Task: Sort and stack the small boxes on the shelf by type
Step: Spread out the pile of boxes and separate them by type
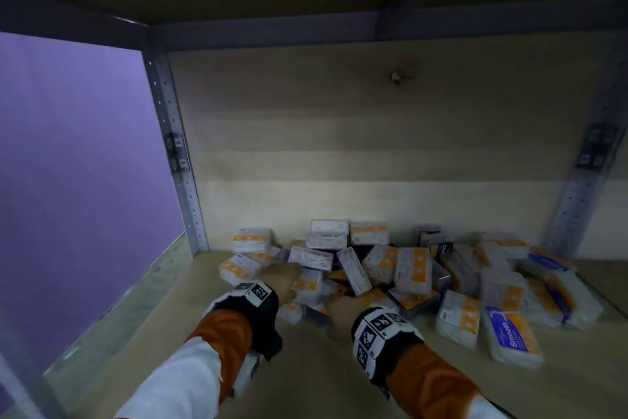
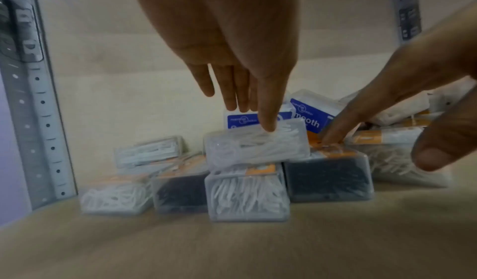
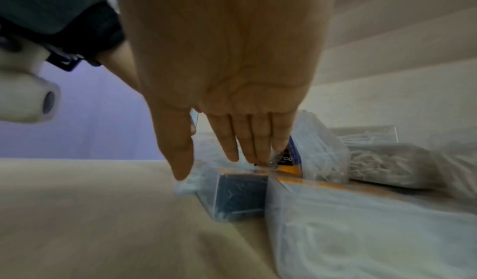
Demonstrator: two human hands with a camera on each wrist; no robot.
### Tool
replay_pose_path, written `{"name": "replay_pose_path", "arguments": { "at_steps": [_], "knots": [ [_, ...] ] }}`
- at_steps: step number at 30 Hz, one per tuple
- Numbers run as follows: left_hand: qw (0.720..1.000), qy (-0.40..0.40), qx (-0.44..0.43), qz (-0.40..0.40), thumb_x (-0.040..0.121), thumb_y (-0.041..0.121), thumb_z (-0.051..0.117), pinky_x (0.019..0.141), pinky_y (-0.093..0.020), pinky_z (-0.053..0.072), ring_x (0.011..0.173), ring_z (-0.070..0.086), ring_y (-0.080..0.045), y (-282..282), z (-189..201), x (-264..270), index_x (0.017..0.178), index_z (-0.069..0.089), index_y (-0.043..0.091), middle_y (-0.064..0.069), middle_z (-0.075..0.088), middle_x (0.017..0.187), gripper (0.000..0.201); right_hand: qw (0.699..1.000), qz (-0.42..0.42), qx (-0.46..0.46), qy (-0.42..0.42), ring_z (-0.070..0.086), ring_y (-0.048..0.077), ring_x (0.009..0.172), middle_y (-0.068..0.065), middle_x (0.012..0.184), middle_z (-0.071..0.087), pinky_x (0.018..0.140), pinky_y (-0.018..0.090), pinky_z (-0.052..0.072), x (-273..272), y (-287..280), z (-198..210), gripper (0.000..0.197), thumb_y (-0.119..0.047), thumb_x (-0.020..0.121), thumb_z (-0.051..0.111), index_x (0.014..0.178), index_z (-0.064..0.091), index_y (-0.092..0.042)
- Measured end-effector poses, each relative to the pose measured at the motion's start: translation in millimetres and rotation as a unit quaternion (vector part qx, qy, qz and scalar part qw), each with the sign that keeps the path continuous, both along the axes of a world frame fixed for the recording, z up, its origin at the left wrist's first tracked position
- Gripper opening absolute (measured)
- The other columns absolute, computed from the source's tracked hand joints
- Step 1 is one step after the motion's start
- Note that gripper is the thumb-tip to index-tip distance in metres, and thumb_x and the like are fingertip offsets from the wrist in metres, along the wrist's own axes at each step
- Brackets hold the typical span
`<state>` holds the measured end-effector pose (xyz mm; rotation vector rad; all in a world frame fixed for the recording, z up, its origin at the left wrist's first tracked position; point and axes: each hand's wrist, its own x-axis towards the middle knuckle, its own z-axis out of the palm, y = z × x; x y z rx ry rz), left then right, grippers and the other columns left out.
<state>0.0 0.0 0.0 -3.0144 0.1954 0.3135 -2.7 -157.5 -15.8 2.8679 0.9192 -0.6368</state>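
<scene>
A jumbled pile of small clear boxes [image 1: 390, 269] lies at the back of the wooden shelf [image 1: 316, 381]; most carry orange labels, a few carry blue "Smooth" labels [image 1: 513, 338]. My left hand [image 2: 249, 116] reaches in with straight fingers, one fingertip touching a tilted clear box of white picks [image 2: 258, 146] on top of the pile's left part. Just to its right, my right hand [image 3: 216, 167] also has straight fingers, and its fingertips rest on the orange-labelled top of a dark-filled box [image 3: 240, 193] at the pile's front edge. Neither hand grips anything.
Perforated metal uprights stand at the back left [image 1: 176, 160] and back right [image 1: 584, 187]. Another shelf board hangs overhead. A purple wall shows to the left. Bare shelf board lies in front of the pile. More boxes spread out to the right [image 1: 557, 296].
</scene>
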Motion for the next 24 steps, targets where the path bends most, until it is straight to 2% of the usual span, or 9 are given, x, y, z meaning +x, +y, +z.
{"name": "replay_pose_path", "arguments": {
  "at_steps": [1,3,9,13,15,17,19,22,24],
  "knots": [
    [1.0,0.006,0.006,0.005,0.098,0.019,0.043,0.112,-0.038,0.032,0.137,0.032,-0.03,0,-1,2,0.145,0.029,0.006,-0.009,0.024,0.154,0.05,1.0,0.002,0.001,0.0,0.042,0.02,0.061,0.015,0.094,0.052,0.065,0.032,0.04,1,1,-3,0.014,-0.013,0.098,0.042,0.107,0.048,-0.005],
    [1.0,0.003,0.004,0.013,0.098,0.02,0.043,0.111,-0.038,0.032,0.137,0.034,-0.029,1,-3,5,0.144,0.031,0.006,-0.009,0.027,0.153,0.05,1.0,-0.003,-0.008,-0.005,0.045,0.023,0.062,0.007,0.07,0.037,0.071,0.034,0.04,4,1,-5,0.005,-0.011,0.098,0.043,0.095,0.043,-0.007],
    [0.999,-0.006,-0.018,0.033,0.097,0.017,0.046,0.109,-0.034,0.035,0.133,0.041,-0.027,2,-12,7,0.142,0.039,0.008,-0.012,0.041,0.146,0.046,0.998,0.032,-0.05,-0.031,0.041,0.025,0.065,0.006,0.065,0.028,0.073,0.031,0.038,1,3,-2,0.007,-0.005,0.097,0.041,0.091,0.043,-0.007],
    [0.997,-0.016,-0.066,0.035,0.096,0.021,0.05,0.112,-0.027,0.028,0.139,0.032,-0.023,5,-13,9,0.147,0.029,0.012,-0.008,0.03,0.152,0.056,0.995,0.058,-0.067,-0.038,0.031,0.018,0.053,0.007,0.062,0.031,0.069,0.032,0.039,-1,7,-4,0.036,-0.003,0.097,0.039,0.063,0.038,-0.012],
    [0.997,-0.016,-0.073,0.036,0.095,0.022,0.052,0.111,-0.027,0.027,0.139,0.029,-0.024,6,-13,8,0.147,0.026,0.011,-0.009,0.026,0.152,0.06,0.995,0.067,-0.062,-0.044,0.041,0.023,0.06,0.01,0.065,0.037,0.065,0.034,0.042,-2,10,-4,0.028,-0.002,0.097,0.04,0.072,0.052,-0.007],
    [0.996,-0.005,-0.073,0.043,0.094,0.023,0.054,0.107,-0.027,0.029,0.135,0.03,-0.025,7,-12,8,0.146,0.028,0.006,-0.009,0.03,0.148,0.06,0.995,0.074,-0.037,-0.052,0.052,0.027,0.077,0.015,0.073,0.047,0.077,0.037,0.046,-5,12,-4,0.021,-0.002,0.096,0.042,0.097,0.063,0.0],
    [0.996,0.006,-0.074,0.042,0.094,0.023,0.053,0.104,-0.028,0.031,0.132,0.032,-0.024,9,-11,6,0.144,0.031,0.006,-0.01,0.033,0.144,0.057,0.993,0.094,-0.046,-0.057,0.054,0.029,0.081,0.017,0.084,0.05,0.077,0.037,0.041,-9,13,-2,0.02,0.0,0.096,0.041,0.096,0.061,0.0],
    [0.999,0.004,-0.05,0.006,0.098,0.024,0.043,0.104,-0.031,0.026,0.133,0.03,-0.025,12,-10,2,0.145,0.03,0.009,-0.013,0.03,0.144,0.051,0.993,0.106,-0.024,-0.051,0.052,0.037,0.109,0.02,0.125,0.045,0.082,0.041,0.043,-9,12,0,0.028,-0.004,0.094,0.047,0.121,0.053,0.0],
    [0.999,-0.001,-0.053,-0.007,0.1,0.023,0.04,0.106,-0.03,0.024,0.135,0.028,-0.024,16,-9,2,0.145,0.031,0.01,-0.013,0.029,0.145,0.048,0.994,0.103,-0.002,-0.031,0.049,0.037,0.115,0.018,0.133,0.039,0.091,0.042,0.045,-3,12,0,0.041,-0.009,0.092,0.055,0.132,0.045,-0.002]
  ]
}}
